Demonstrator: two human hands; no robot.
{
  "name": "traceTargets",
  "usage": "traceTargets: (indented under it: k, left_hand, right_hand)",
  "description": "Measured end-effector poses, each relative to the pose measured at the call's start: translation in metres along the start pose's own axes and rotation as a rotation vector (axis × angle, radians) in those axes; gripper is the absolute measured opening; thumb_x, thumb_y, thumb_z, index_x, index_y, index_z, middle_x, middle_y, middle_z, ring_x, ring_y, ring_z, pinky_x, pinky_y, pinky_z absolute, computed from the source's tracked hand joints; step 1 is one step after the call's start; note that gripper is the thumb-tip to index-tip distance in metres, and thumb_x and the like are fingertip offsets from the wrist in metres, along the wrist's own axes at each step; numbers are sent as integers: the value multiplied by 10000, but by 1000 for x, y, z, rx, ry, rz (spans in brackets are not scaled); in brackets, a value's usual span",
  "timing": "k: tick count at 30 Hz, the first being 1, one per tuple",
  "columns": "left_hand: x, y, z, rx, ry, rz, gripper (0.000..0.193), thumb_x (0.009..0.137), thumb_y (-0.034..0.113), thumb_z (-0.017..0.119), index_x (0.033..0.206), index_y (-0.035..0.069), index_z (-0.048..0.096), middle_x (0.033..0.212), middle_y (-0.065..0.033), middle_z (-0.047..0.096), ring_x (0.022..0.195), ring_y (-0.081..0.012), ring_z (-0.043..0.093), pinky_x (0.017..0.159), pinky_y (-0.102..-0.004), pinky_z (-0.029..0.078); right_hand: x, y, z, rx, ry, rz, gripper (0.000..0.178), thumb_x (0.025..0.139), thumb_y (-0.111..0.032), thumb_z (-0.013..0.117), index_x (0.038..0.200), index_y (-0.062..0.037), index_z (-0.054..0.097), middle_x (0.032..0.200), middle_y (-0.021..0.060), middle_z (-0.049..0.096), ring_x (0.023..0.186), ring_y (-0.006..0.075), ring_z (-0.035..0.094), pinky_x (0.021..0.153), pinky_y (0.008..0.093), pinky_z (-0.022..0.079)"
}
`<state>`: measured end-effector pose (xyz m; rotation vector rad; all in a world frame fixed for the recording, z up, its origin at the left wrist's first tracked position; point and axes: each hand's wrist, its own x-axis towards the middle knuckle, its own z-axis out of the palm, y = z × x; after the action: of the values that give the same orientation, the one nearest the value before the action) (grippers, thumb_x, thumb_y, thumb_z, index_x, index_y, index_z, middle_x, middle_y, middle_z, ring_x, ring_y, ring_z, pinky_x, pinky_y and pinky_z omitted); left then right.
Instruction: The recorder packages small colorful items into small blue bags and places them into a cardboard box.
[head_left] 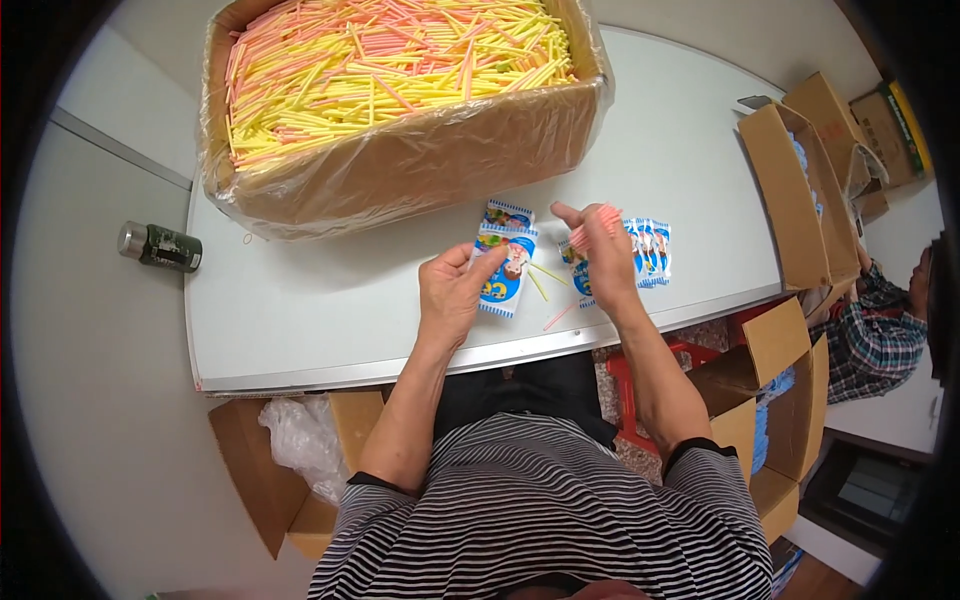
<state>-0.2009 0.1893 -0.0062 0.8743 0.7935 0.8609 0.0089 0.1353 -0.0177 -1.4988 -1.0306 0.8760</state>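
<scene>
My left hand (pixel 452 290) pinches a small blue and white printed packet (pixel 506 278) near the table's front edge. My right hand (pixel 600 255) is closed on a small bunch of pink sticks (pixel 592 226), held upright above another blue packet (pixel 578 272). More such packets (pixel 650 252) lie fanned out just right of that hand, and one more packet (pixel 507 214) lies behind the left one. A few loose yellow and pink sticks (pixel 548 285) rest on the table between my hands.
A big plastic-lined cardboard box (pixel 420 160) full of yellow and pink sticks fills the far left of the white table (pixel 300 300). Open cardboard boxes (pixel 800 200) stand right and below. A dark can (pixel 160 246) sits left. Another person (pixel 880 330) sits at right.
</scene>
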Motion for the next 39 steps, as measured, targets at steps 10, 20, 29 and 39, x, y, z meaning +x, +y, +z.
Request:
traceTargets:
  k: [10,20,29,39]
  left_hand:
    - [-15,-6,4,405,-159,62,191,959,145,678,945,-27,757,772,1,709,680,-22,567,586,-201,444]
    - [-21,-10,12,324,-237,52,205,951,164,688,951,-30,756,765,-24,713,695,-39,588,607,-221,475]
    - [-22,-8,14,275,-224,51,219,945,173,704,1015,-28,754,815,-29,733,735,-46,619,651,-217,506]
    - [-23,-17,17,180,-193,9,248,936,169,722,1078,-34,739,898,-50,746,803,-60,647,718,-227,529]
  right_hand:
    - [-3,-45,9,737,-111,-191,295,1099,-275,335,931,-56,440,1254,303,616,1344,321,500,1204,476,252]
    - [-18,-67,28,774,-156,-122,321,1098,-333,334,944,-71,438,1275,303,615,1348,330,500,1175,455,300]
    - [-24,-46,27,626,-270,22,322,1092,-297,359,977,-30,498,1230,287,645,1280,323,557,1119,445,376]
    - [-19,-45,22,913,-450,130,418,1086,-278,341,1015,25,620,1170,236,666,1223,321,590,1075,444,432]
